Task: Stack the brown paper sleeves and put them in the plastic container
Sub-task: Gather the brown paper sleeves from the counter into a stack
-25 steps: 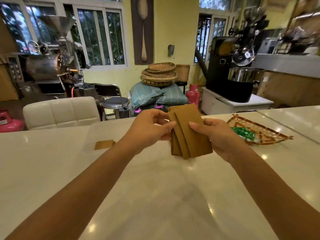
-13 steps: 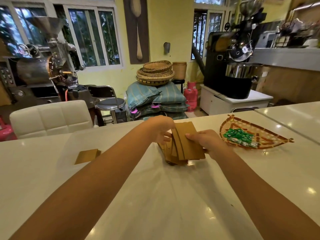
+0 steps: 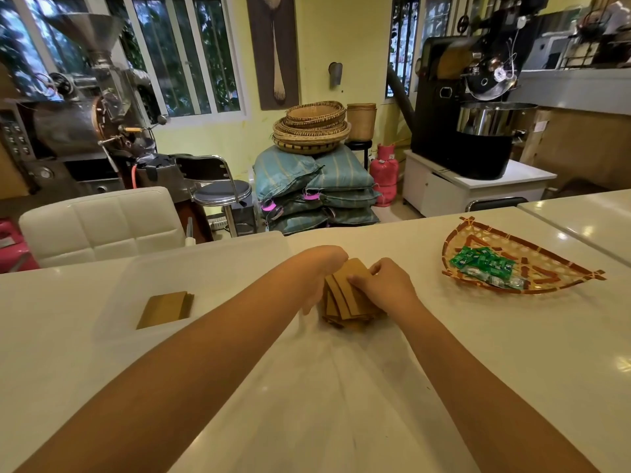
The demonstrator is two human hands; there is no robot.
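I see both hands closed on the fanned sleeves (image 3: 345, 302) resting on the counter (image 3: 341, 387): left hand (image 3: 319, 278) grips their left edge, right hand (image 3: 386, 285) pinches the top right. Left of them, the plastic container (image 3: 211, 254) holds a small sleeve stack (image 3: 165, 309). A woven tray (image 3: 546, 264) of green packets (image 3: 485, 266) sits far right.

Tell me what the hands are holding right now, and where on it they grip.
Both hands hold the brown paper sleeves on the table: left hand at the left edge, right hand on top, right side.
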